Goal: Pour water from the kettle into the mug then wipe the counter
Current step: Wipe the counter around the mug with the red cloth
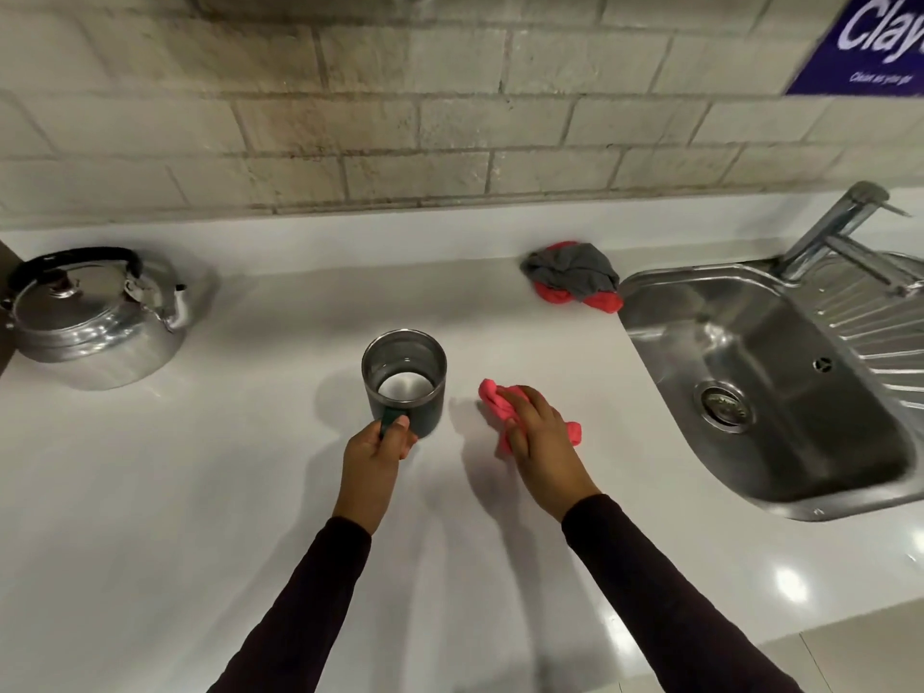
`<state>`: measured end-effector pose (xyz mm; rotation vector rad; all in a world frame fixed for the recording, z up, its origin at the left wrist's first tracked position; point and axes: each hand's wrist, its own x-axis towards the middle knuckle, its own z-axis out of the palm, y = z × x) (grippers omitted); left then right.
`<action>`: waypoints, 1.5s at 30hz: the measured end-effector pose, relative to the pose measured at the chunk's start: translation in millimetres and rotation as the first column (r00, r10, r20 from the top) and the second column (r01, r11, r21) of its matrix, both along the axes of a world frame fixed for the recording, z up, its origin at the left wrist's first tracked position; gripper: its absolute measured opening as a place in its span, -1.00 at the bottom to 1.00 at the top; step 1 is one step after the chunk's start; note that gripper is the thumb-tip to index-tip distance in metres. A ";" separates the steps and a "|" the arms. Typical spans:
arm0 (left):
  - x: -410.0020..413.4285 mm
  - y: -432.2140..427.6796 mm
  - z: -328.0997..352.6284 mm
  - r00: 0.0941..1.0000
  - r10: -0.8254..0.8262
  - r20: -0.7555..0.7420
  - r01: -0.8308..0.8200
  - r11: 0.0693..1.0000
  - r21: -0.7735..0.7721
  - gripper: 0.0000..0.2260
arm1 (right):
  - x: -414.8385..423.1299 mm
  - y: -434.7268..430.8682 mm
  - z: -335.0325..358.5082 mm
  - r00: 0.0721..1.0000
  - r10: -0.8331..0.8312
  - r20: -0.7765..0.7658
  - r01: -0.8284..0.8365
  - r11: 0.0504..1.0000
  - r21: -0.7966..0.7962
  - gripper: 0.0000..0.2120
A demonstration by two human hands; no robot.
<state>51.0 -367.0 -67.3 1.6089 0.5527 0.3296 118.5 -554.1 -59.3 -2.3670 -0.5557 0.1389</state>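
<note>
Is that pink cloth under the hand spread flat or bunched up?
Bunched up: the pink cloth lies crumpled under the right hand, with folds poking out on both sides.

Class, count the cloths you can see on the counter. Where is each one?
2: a pink cloth under the right hand, and a bunched grey-and-pink cloth by the sink. None seems hidden.

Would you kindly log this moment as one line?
left hand: holds mug handle | right hand: presses pink cloth on counter | kettle: set down
</note>
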 end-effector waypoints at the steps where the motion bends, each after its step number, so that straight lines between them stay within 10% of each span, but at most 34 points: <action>1: 2.3 -0.2 -0.1 1.000 -0.003 -0.004 0.003 1.000 -0.001 -0.62 | -2.2 -0.7 0.2 1.000 0.011 0.000 -0.011 1.000 0.009 -0.53; 29: -41.3 -12.1 17.5 0.996 0.081 0.039 -0.084 0.994 0.075 -0.79 | -16.8 -22.9 5.7 0.999 -0.037 -0.005 0.037 0.996 0.077 -0.62; 45: 29.3 -126.1 25.4 0.999 -0.033 -0.016 0.034 0.999 0.030 -0.65 | 168.4 -92.4 44.8 0.984 0.047 0.172 -0.042 0.998 -0.036 -0.63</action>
